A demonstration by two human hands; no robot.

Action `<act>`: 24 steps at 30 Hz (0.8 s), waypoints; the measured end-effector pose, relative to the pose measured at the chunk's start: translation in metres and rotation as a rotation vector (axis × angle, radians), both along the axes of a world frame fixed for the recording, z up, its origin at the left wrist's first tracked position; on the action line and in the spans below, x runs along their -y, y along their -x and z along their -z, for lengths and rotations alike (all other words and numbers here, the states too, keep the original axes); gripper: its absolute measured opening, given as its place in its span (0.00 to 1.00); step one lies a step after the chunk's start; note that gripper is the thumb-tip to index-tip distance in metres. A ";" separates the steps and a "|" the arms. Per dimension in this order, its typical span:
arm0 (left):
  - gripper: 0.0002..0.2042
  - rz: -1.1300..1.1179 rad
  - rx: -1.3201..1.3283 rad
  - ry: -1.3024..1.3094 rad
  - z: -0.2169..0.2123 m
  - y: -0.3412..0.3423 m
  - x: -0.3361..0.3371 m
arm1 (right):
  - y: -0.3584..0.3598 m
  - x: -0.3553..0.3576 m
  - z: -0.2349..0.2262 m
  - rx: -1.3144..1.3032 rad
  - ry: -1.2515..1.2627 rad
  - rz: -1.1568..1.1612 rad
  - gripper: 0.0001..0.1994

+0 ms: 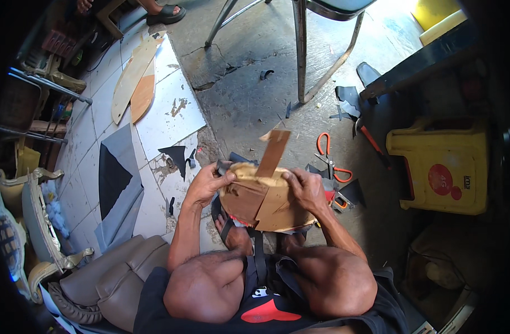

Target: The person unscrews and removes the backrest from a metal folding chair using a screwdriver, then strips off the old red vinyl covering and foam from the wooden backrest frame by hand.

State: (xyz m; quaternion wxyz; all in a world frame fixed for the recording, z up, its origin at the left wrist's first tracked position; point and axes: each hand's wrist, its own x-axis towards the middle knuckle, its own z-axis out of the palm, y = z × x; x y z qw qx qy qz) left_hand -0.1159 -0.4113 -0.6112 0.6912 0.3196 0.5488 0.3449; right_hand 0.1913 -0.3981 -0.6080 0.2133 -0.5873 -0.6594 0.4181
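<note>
Between my knees I hold up a brown cardboard panel (282, 207) with a pale, foam-like upper edge. My left hand (203, 185) grips its upper left corner, thumb on the near face and fingers behind. At the upper right edge my right hand (308, 190) pinches it the same way. A narrow brown strip (274, 153) sticks up from the top edge between the hands. Dark material shows along the panel's rim, and its far face is hidden. On the floor right of my right hand lie orange-handled scissors (342, 175), spread apart.
A red-handled tool (374, 146) and black scraps (348, 96) lie beside a yellow plastic stool (438, 167). Left are black and grey sheets (118, 183), and pale curved boards (133, 78). A chair (301, 50) stands ahead; a person's sandalled foot (167, 14) is far left. Brown cushions (121, 275) are near.
</note>
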 end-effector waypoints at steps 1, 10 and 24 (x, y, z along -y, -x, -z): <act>0.26 0.004 0.064 0.052 -0.010 -0.002 -0.002 | -0.001 0.000 0.000 -0.008 -0.010 0.045 0.15; 0.13 -0.298 0.205 0.100 0.012 -0.021 0.003 | -0.001 -0.005 0.011 0.033 -0.127 0.061 0.14; 0.21 -0.285 0.656 0.024 -0.013 -0.019 0.004 | -0.008 -0.009 -0.001 -0.054 0.001 0.121 0.14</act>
